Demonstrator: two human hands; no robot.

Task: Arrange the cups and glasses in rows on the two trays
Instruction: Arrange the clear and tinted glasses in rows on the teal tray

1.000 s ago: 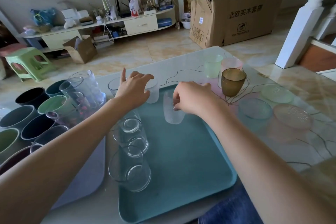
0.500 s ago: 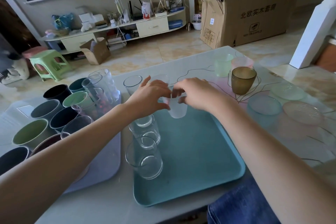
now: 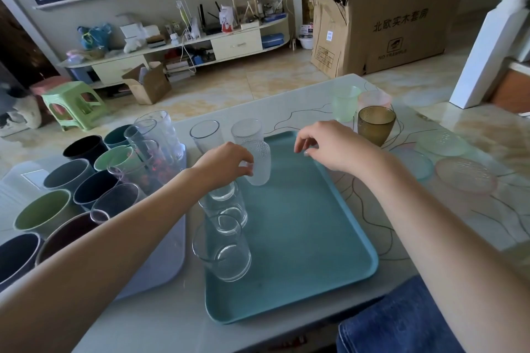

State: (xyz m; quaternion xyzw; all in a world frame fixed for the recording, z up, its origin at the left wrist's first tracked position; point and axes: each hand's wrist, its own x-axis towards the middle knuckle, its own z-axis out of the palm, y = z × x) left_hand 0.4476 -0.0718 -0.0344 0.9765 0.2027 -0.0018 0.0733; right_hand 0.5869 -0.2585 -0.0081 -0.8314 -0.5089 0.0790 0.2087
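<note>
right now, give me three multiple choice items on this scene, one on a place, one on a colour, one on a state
1. Where does the amber glass stand?
A. on the teal tray
B. on the table beyond the tray
C. on the floor

2. What colour is the tray under the clear glasses?
A. teal
B. red
C. yellow

3. What is the left hand doing?
A. resting flat on the table
B. holding a frosted glass
C. gripping the green stool

Answers: 1 B, it stands off the tray's far right corner; 2 A, its bare surface is teal; 3 B, fingers curl round the glass.
</note>
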